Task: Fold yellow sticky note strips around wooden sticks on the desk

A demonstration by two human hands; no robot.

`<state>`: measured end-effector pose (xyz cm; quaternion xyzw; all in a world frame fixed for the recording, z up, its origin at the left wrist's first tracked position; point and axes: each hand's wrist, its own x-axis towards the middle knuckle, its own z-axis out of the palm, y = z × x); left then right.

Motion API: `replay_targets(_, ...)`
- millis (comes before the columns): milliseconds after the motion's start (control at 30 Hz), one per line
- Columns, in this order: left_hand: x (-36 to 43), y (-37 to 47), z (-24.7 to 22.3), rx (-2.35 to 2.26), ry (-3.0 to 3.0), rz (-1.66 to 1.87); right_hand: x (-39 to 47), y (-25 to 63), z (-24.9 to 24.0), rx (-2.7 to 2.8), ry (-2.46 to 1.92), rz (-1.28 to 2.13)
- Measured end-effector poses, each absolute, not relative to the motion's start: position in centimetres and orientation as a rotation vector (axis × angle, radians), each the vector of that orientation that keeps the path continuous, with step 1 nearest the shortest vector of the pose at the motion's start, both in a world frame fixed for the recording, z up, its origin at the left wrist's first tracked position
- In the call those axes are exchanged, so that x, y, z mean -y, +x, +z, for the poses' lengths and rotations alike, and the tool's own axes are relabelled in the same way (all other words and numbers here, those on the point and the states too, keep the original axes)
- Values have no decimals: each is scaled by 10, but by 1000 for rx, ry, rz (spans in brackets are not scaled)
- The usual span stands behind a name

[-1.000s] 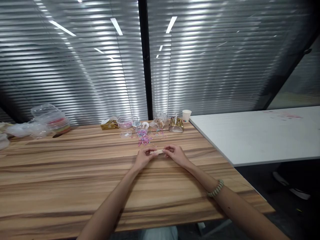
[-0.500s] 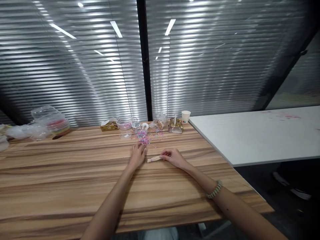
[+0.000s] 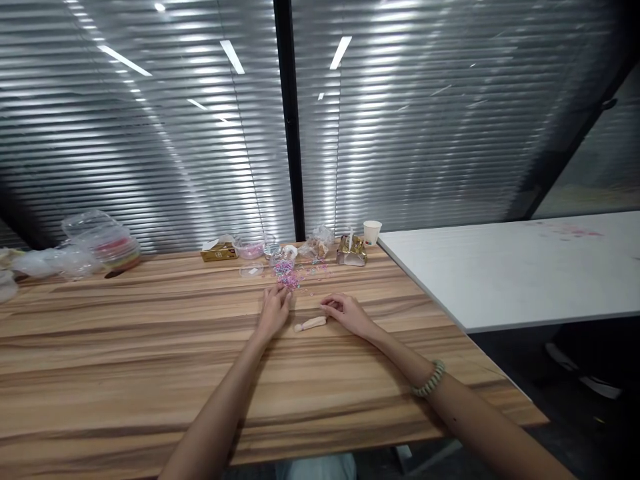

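A short pale stick-like piece (image 3: pixel 314 323) lies on the wooden table, with a small knob-like left end; its exact kind is unclear. Just above its right end is my right hand (image 3: pixel 347 313), thumb and index finger closed in a pinch. Whether anything small sits between those fingertips cannot be made out. My left hand (image 3: pixel 275 310) rests to the left of the pale piece, fingers stretched forward and apart. Its fingertips reach the near edge of a pile of small pink and purple beads (image 3: pixel 289 279).
Behind the beads stand a clear tub (image 3: pixel 250 249), a gold box (image 3: pixel 219 251), a crumpled gold packet (image 3: pixel 351 251) and a paper cup (image 3: pixel 371 232). A round clear lid (image 3: pixel 251 269) lies nearby. Plastic containers (image 3: pixel 113 247) sit far left. A white table (image 3: pixel 525 280) adjoins at right.
My right hand has let go of the pale piece and lifted slightly away. The piece now lies a little nearer to me. My left hand has barely moved.
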<state>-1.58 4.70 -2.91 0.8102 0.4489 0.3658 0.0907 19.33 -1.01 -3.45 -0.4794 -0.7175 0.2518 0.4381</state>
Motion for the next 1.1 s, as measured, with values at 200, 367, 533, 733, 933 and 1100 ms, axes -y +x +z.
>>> replay_targets(200,-30,-4,-15,-1014,2163,1081,11,193,-32,1720,-1191,582)
replay_targets(367,-19,6,-8,-835,2022,973,15,192,-27,1863,-1152,470)
replay_targets(533,-7,10,3,-718,1896,894,19,189,-22,1963,-1097,420)
replay_targets(733,0,16,1,-669,1598,828,23,189,-19,1938,-1076,448)
replay_targets(933,10,9,37,-815,1430,1078,27,188,-3,1787,-1098,427)
replay_targets(1100,8,-50,118,-875,1508,1679,50,183,72,1449,-946,287)
